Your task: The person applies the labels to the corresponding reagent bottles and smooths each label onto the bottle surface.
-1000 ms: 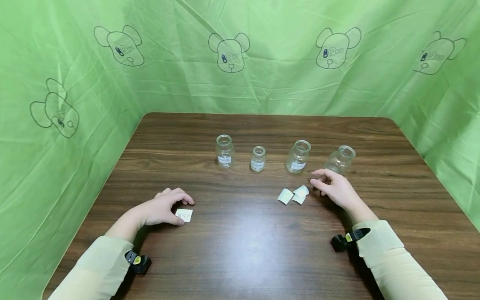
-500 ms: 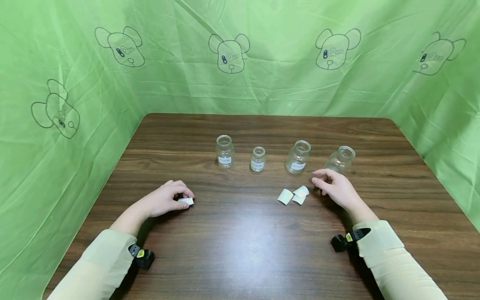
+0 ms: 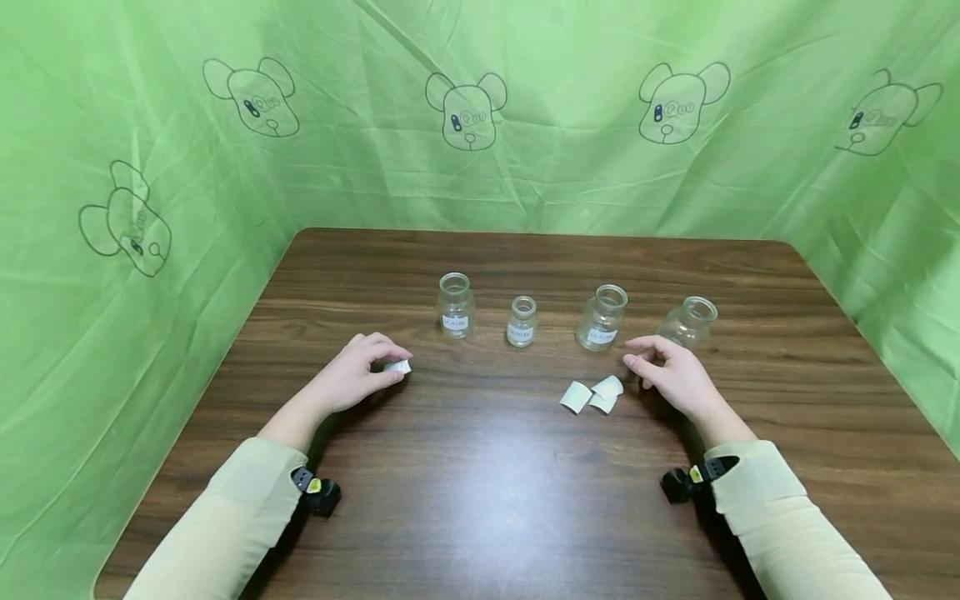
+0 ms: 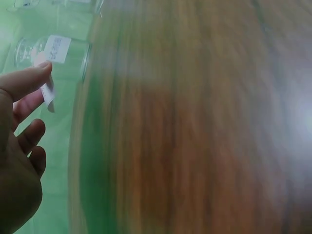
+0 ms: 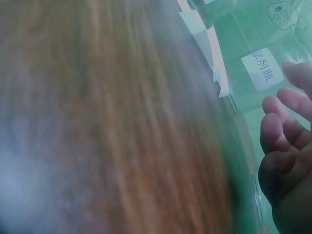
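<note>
My left hand (image 3: 348,379) pinches a small white paper label (image 3: 401,367) between thumb and fingers, left of the leftmost glass jar (image 3: 455,304). In the left wrist view, the curled label (image 4: 48,95) sticks out beneath the thumb, and behind it a jar bears a handwritten label (image 4: 57,48). My right hand (image 3: 678,379), fingers loosely bent and holding nothing, lies just right of several loose white paper pieces (image 3: 576,397). It partly covers the base of the rightmost glass jar (image 3: 697,312), on which no label shows.
A smaller labelled jar (image 3: 522,321) and a larger labelled one (image 3: 602,317) stand upright between the outer jars, all uncapped. The brown wooden table (image 3: 480,517) meets a green cloth (image 3: 555,183) with printed bear heads at its back and sides.
The left hand has picked up the label, which lay flat beneath it, and carried it forward and right toward the leftmost jar. The right hand has stayed still; the view has shifted slightly.
</note>
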`<state>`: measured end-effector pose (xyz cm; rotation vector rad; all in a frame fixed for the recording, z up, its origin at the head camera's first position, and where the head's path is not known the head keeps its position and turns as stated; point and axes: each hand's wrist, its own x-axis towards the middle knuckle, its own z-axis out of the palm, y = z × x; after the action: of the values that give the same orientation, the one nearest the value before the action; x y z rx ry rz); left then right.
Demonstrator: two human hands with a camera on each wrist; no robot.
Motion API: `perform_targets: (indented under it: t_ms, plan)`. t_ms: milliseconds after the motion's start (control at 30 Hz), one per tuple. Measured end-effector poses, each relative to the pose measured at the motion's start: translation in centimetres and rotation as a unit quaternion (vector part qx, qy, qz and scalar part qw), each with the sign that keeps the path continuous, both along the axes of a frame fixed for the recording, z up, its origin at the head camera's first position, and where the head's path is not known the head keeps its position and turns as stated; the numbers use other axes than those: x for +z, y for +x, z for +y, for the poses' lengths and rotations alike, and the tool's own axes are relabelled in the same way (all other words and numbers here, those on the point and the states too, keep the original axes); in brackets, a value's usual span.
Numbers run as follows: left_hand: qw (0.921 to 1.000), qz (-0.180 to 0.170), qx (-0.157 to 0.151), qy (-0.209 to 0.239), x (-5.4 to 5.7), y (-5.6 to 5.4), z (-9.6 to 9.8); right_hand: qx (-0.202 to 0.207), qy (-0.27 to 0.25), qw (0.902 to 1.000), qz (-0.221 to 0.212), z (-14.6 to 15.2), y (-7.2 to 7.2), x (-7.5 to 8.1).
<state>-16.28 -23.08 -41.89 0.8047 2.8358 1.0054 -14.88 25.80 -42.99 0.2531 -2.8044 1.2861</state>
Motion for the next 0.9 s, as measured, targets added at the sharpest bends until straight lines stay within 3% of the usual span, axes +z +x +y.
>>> perform_targets:
  t_ms: [267, 900]
  plan:
    - [0.9990, 0.006, 0.013, 0.042, 0.4, -0.8, 2.3, -0.001, -0.011, 0.9999, 0.006, -0.5, -0.3, 0.1]
    - [0.9959, 0.011, -0.022, 0.088, 0.4, -1.4, 8.3, 0.014, -0.031, 0.9994, -0.011, -2.6, -0.6, 0.9]
